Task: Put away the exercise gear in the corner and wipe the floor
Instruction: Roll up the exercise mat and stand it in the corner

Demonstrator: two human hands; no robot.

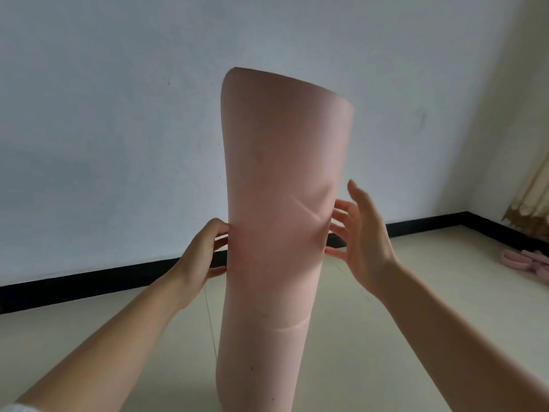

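Note:
A pink rolled exercise mat [279, 221] stands upright in the middle of the view, tilted slightly to the right at its top. Its foot runs out of the bottom of the frame. My left hand [202, 254] grips the roll's left edge at mid-height, fingers curled onto it. My right hand [361, 236] is beside the right edge with fingers spread; the fingertips touch or nearly touch the mat. Creases mark the mat near the right hand.
A white wall [118, 129] with a black skirting board [104, 275] lies just behind the mat. The floor [386, 337] is pale tile. Pink ring-shaped gear [525, 261] lies on the floor at the right, below a beige curtain [534, 197].

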